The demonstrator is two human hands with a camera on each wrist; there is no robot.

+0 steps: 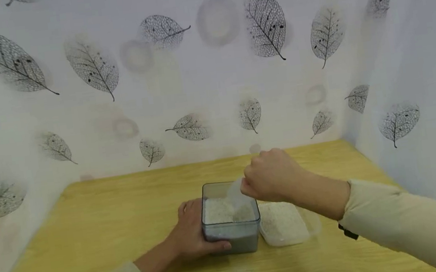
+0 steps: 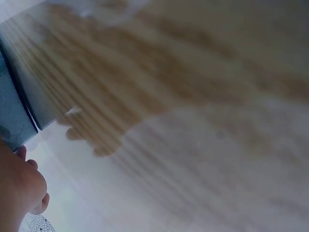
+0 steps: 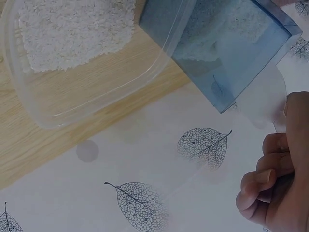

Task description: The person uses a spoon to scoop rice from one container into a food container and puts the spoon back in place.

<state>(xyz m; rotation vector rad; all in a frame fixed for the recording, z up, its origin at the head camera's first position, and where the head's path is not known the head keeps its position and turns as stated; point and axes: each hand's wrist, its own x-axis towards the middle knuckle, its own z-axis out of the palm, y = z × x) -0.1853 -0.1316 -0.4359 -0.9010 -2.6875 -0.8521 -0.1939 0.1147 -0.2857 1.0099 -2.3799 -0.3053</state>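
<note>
A clear blue-grey square container [image 1: 235,239] with white rice [image 1: 216,210] inside stands on the table. My left hand [image 1: 191,233] grips its left side, thumb along the front face; in the left wrist view only part of that left hand [image 2: 21,186] shows. Above the container's right rim, my right hand [image 1: 273,175] holds a translucent scoop [image 1: 236,192] whose lower end is down inside, at the rice. In the right wrist view the curled fingers of the right hand [image 3: 263,179] show beside the scoop [image 3: 260,94]; its handle is mostly hidden by the hand.
Right of the square container sits a low clear plastic tub [image 1: 313,222] with rice [image 1: 282,221] heaped toward its left side. The wooden table [image 1: 120,207] meets a pale leaf-patterned cloth [image 1: 211,78] at the back and sides.
</note>
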